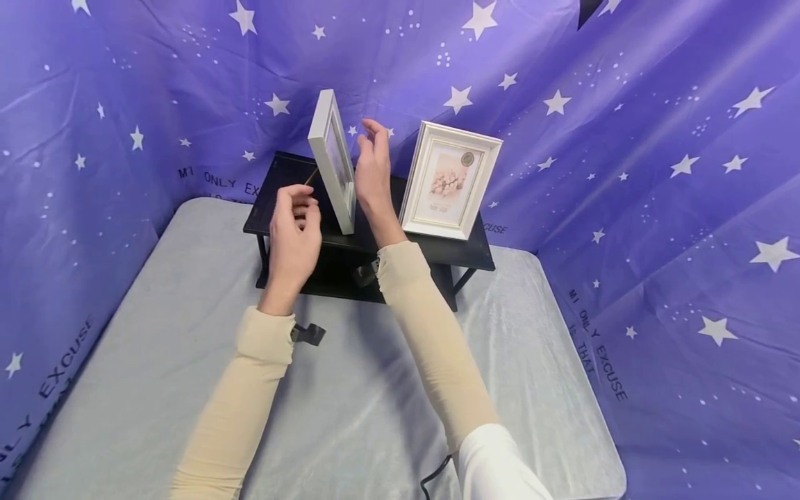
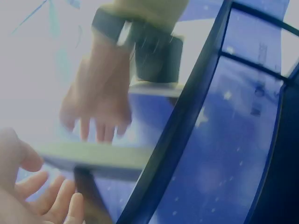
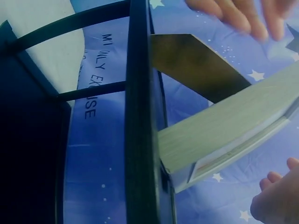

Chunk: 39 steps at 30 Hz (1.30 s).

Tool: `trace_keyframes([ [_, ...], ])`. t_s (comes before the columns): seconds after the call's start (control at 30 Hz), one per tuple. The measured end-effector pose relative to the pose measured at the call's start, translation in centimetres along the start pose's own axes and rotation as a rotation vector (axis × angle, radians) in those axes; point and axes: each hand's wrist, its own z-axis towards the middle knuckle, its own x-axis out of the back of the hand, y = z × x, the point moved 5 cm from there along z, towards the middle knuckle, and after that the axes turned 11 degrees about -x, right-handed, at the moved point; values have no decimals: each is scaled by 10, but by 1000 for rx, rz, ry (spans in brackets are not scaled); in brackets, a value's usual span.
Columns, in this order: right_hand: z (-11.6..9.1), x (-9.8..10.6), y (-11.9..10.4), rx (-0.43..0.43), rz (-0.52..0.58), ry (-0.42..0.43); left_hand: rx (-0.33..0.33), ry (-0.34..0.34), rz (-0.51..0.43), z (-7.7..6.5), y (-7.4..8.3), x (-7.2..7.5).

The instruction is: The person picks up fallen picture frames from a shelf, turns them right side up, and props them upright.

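A white picture frame (image 1: pixel 337 167) stands on the left part of a black two-tier shelf (image 1: pixel 275 201), turned nearly edge-on to the head view. Its brown easel leg (image 3: pixel 198 65) is swung out behind it in the right wrist view. My left hand (image 1: pixel 295 232) is on the backing side, fingers loosely bent and holding nothing. On the picture side is my right hand (image 1: pixel 373 170), fingers relaxed, with a gap to the frame in the right wrist view. A second white frame (image 1: pixel 450 184) with a pink flower print stands on the shelf's right part, facing the head camera.
The shelf stands at the back of a surface covered with pale grey cloth (image 1: pixel 375 403). Purple star-printed curtains (image 1: pixel 625 139) close in behind and on both sides. A black cable (image 1: pixel 435 476) lies near my right sleeve.
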Motion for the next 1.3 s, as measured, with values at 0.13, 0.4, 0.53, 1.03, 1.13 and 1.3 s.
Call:
trace_keyframes([
  [0.13,3,-5,7,-34,-32,-56,4,15,-50,-6,0,-15],
  [0.4,7,-9,16,-82,-41,-127,-75,71,41,-6,-1,-20],
  [0.53,7,-13,19,-110,-69,-174,-76,45,77,-8,-1,-18],
  [1.03,10,-14,31,-97,-74,-184,-96,-81,115,-5,-11,-18],
  [1.13,8,-14,33,-99,-87,-182,-96,-69,109,-5,-13,-15],
  [1.3,5,-12,38,-139,-145,-163,-102,-75,127,-3,-12,-11],
])
